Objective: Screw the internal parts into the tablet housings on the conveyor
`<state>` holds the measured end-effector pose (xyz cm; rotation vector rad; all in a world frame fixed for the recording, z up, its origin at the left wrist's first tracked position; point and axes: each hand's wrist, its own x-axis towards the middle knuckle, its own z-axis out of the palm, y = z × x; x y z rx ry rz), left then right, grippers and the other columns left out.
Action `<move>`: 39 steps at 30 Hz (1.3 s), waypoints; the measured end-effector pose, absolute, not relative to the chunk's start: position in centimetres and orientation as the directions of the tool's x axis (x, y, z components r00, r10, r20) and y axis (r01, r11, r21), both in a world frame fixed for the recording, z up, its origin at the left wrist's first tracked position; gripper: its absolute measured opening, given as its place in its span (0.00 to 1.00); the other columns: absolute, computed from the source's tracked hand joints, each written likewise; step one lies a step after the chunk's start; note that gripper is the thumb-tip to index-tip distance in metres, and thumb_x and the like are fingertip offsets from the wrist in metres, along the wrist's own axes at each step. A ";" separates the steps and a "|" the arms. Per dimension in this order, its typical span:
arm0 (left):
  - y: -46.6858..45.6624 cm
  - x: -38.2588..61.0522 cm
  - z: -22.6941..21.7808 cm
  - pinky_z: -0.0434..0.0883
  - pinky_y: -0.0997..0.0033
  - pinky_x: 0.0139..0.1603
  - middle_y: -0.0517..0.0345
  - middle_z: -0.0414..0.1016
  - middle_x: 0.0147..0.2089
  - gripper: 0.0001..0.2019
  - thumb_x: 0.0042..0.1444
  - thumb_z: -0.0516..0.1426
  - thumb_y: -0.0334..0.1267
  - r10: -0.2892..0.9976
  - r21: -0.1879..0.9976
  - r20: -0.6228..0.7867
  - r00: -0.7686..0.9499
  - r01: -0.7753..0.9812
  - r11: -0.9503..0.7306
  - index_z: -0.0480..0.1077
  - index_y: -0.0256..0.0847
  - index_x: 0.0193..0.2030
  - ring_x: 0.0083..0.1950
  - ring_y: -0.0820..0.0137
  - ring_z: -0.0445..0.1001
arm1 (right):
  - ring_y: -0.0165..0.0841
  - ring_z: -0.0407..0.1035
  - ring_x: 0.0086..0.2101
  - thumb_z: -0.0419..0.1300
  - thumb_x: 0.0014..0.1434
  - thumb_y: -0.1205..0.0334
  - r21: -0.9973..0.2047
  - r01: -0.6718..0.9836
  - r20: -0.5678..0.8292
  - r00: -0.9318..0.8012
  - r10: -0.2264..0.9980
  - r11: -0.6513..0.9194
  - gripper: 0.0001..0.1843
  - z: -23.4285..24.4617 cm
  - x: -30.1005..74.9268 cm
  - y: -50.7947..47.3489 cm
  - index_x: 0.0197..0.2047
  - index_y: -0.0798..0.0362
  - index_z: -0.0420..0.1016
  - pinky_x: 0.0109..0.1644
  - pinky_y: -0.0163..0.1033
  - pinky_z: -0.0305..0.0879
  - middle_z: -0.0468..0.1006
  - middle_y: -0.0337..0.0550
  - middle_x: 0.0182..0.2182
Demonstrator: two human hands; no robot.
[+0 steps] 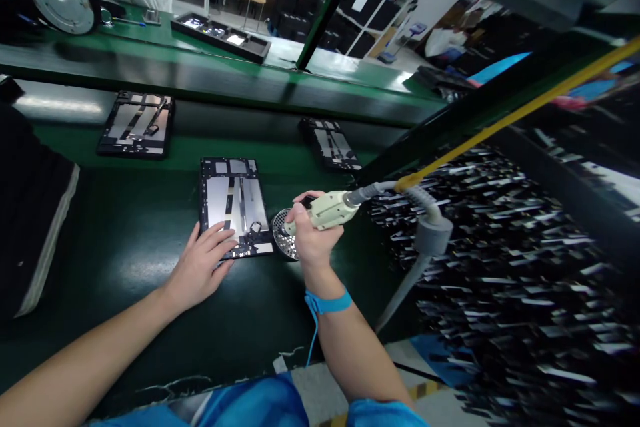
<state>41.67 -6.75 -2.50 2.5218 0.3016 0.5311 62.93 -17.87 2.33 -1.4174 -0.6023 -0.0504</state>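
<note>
An opened tablet (237, 197), its silver battery plates and flat cables bare, lies on the green workbench. My left hand (200, 267) rests on its lower left corner, with the fingers stretched out flat over the edge. Wrapped in my right hand (317, 240) is a pale green electric screwdriver (333, 209), held almost level, with its front end pointing left. That end is over a round metal dish with a perforated top (283, 233), just right of the tablet. I cannot tell whether the bit touches the dish. A blue wrist strap (330, 302) circles my right wrist.
Two more opened tablets lie further back, one at the left (136, 125) and one at the right (333, 145). A black parts tray (220, 37) stands on the raised shelf (280, 77). At right are a slanted post, a yellow cord (500, 127) and a mass of dark strips (510, 267).
</note>
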 end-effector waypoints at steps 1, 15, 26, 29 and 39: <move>-6.7 41.7 -2.5 0.53 0.30 0.74 0.46 0.74 0.66 0.16 0.68 0.55 0.34 0.317 0.552 0.312 0.896 0.101 -0.828 0.72 0.44 0.61 0.74 0.53 0.63 | 0.27 0.70 0.23 0.68 0.58 0.59 -0.907 0.382 0.420 0.853 0.311 0.178 0.12 2.3 62.9 -17.8 0.43 0.53 0.74 0.31 0.37 0.72 0.77 0.38 0.33; -6.8 41.9 -2.4 0.51 0.29 0.74 0.45 0.73 0.66 0.16 0.65 0.58 0.36 0.322 0.589 0.295 0.900 0.095 -0.803 0.72 0.44 0.60 0.73 0.52 0.63 | 0.26 0.71 0.21 0.66 0.60 0.62 -0.882 0.342 0.445 0.832 0.331 0.325 0.12 5.3 60.1 -17.5 0.47 0.48 0.70 0.25 0.36 0.70 0.75 0.37 0.37; -6.7 41.9 -1.8 0.50 0.29 0.74 0.48 0.71 0.67 0.19 0.64 0.58 0.34 0.310 0.605 0.260 0.914 0.097 -0.791 0.70 0.46 0.61 0.74 0.53 0.62 | 0.26 0.72 0.24 0.66 0.61 0.64 -0.915 0.204 0.387 0.692 0.609 0.349 0.14 3.8 55.2 -16.3 0.49 0.47 0.69 0.29 0.37 0.74 0.77 0.37 0.39; -6.8 41.9 -1.8 0.50 0.29 0.74 0.48 0.72 0.67 0.19 0.64 0.58 0.34 0.313 0.607 0.262 0.913 0.096 -0.789 0.70 0.46 0.61 0.74 0.53 0.61 | 0.27 0.72 0.25 0.66 0.60 0.64 -0.919 0.193 0.374 0.701 0.607 0.343 0.14 3.7 55.4 -16.2 0.49 0.47 0.70 0.29 0.37 0.74 0.77 0.37 0.38; -6.7 42.0 -1.8 0.49 0.31 0.75 0.49 0.71 0.68 0.17 0.65 0.57 0.34 0.315 0.619 0.247 0.916 0.100 -0.779 0.70 0.46 0.60 0.75 0.54 0.60 | 0.31 0.75 0.30 0.67 0.59 0.64 -0.926 0.228 0.372 0.683 0.629 0.299 0.14 3.2 55.3 -16.2 0.48 0.48 0.71 0.35 0.40 0.77 0.76 0.39 0.37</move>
